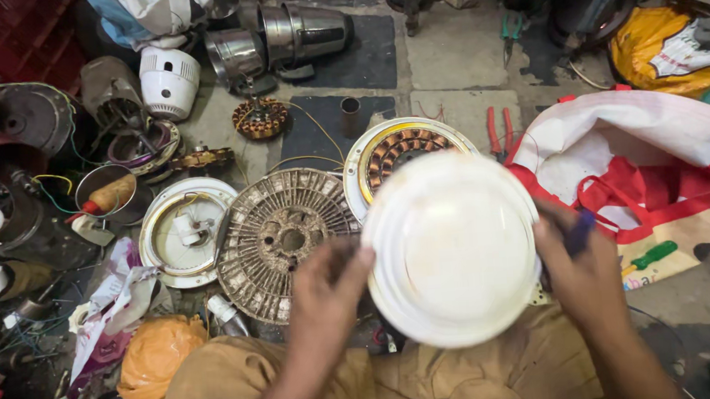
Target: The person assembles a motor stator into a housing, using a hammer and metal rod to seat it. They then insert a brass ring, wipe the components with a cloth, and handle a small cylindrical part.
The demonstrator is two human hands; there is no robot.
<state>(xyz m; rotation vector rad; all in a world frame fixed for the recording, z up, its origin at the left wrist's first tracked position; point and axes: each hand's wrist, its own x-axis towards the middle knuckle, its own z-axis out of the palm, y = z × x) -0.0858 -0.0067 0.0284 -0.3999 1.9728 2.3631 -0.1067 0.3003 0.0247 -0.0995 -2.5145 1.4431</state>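
A person seated on a workshop floor (445,60) holds a round white cover (452,247) up over the lap, both hands at its rim. The left hand (328,289) has a closed grip on the cover's left edge, thumb on top. The right hand (581,271) presses against the right edge and is also closed around a dark blue handle (581,234); what tool it belongs to cannot be told.

Just behind the cover, partly hidden by it, lies a white ring holding copper windings (397,151). To its left, touching the cover's outline, sits a rusty round ribbed disc (278,230), and left of that a white round plate with wires and a small part (182,228) in its middle. An orange bag (156,355) lies near the person's left knee.

Toward the far edge of the floor stand shiny metal cups (302,32), a white domed housing (168,81) and a small copper winding (260,119). Red-handled pliers (498,131) lie right of the winding ring, beside a red and white bag (643,154). A green-handled screwdriver (650,255) rests on cardboard near the right hand, and a yellow bag (669,48) sits at the far right corner.
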